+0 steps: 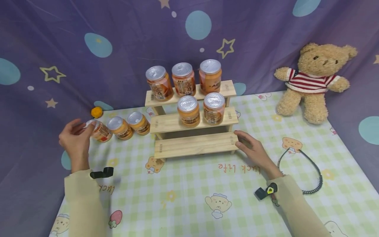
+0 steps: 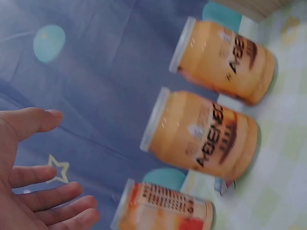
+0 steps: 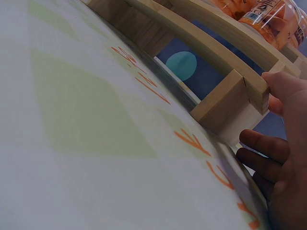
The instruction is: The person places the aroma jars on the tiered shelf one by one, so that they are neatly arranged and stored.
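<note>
Soft, even indoor light with faint shadows. Head view is sharp; both wrist views are blurred, and silver jar lids (image 1: 187,102) glare slightly.

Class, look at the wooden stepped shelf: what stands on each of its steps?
On the wooden shelf, the top step holds three orange jars, the middle step two jars, the bottom step none. The right hand covers its bottom right corner.

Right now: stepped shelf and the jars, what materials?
Stepped shelf: looks like unfinished pale wood, with visible grain and plank joints. Jars: likely clear glass or plastic, since the orange contents show through; printed labels, silvery foil-like or metal lids. Glass versus plastic cannot be told.
</note>
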### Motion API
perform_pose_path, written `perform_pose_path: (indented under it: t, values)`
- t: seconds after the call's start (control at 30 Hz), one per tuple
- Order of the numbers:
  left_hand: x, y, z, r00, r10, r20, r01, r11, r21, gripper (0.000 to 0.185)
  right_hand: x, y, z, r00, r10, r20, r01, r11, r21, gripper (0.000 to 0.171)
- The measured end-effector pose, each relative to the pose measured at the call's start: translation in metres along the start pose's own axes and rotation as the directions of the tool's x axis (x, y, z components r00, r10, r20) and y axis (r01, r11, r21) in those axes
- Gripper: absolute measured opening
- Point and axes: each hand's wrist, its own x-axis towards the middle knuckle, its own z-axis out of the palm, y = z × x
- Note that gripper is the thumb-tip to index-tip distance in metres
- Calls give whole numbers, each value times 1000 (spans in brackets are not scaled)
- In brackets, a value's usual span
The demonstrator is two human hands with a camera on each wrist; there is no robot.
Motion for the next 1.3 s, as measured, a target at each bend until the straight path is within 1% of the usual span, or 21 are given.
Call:
perform_pose_path:
  t: [0.07,0.17,0.27,0.37,0.5,0.7,0.8,0.93,1.07,1.23,1.3]
  values:
    - [4,-4,0,1000,-8,-6,8,1000,27,49,0,1,0,1000,0,4,0,1000,2,47]
    - [10,-11,0,1000,-22,-16,23,995,93,52,0,1,0,1000,1,6,-1,1000,2,47]
    - [16,-19,1,999,-43,-11,45,983,176,58,0,0,0,1000,-2,7,2,1000,-2,47]
    - [21,-26,3,998,-65,1,63,969,238,64,0,-1,0,1000,-4,1,4,1000,-7,47]
    - [26,-33,7,996,-92,16,84,957,276,69,0,-2,-1,1000,-5,3,5,1000,-12,47]
    - [35,-47,13,992,-116,42,99,950,298,73,0,-2,0,1000,-9,4,9,1000,-9,46]
    - [39,-56,16,993,-105,53,84,949,304,74,0,-1,0,1000,-18,3,18,1000,-10,46]
    - [43,-65,18,992,-115,55,93,947,307,74,0,0,2,1000,-19,0,19,1000,-14,46]
    - [44,-68,20,985,-158,69,130,945,300,77,-1,0,2,1000,-19,-5,19,1000,-14,46]
    - [42,-71,23,984,-164,74,138,952,274,77,-1,-1,1,1000,-27,-13,27,999,-18,45]
    - [41,-73,25,983,-170,63,151,960,237,76,-1,-1,0,1000,-26,-13,25,999,-22,45]
